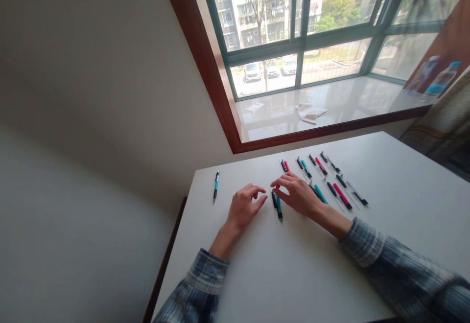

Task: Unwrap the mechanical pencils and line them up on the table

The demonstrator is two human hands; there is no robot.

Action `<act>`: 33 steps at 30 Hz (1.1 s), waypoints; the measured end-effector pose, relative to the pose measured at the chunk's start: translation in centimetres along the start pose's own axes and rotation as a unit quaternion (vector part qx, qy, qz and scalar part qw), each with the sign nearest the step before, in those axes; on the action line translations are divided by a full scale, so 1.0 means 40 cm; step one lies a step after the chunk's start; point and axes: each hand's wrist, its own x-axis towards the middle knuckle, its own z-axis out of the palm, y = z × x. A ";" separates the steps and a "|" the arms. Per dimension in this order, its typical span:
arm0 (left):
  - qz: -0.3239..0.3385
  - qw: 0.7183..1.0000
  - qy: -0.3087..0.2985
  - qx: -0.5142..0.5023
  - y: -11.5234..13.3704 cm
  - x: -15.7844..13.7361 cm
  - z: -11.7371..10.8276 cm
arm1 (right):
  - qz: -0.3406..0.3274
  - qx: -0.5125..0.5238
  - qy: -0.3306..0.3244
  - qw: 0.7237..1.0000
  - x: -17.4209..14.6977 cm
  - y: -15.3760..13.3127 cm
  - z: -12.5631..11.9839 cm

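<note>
A: How far along?
B: Partway, I'd judge: 1 whole pen [216, 187] at L of tabletop [286, 269], mid. pen [279, 209] in pieces between the hands, more parts [342, 195] grouped at R.
A: Grips?
B: L hand [244, 206]: tips slightly apart, nothing held. R hand [298, 194]: tips by mid. pen; can't tell if clamped on it.

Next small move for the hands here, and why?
Probably pinch the black pen part with the right hand: that hand's thumb and forefinger look parted close to the part's far end, and the teal pen part lies right beside it. The left hand appears to hold nothing and is farther off.
</note>
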 end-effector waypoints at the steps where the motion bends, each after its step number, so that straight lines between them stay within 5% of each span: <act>1: -0.004 1.000 -0.004 -0.006 -0.001 0.000 0.002 | 0.003 -0.001 -0.002 1.000 0.004 0.002 0.005; 13: -0.034 0.998 -0.037 -0.036 -0.006 -0.004 0.013 | -0.006 -0.013 -0.026 1.000 0.013 0.027 0.041; 33: 0.019 0.998 -0.056 -0.014 0.007 -0.006 0.038 | 0.003 0.055 0.090 0.994 -0.011 0.036 0.009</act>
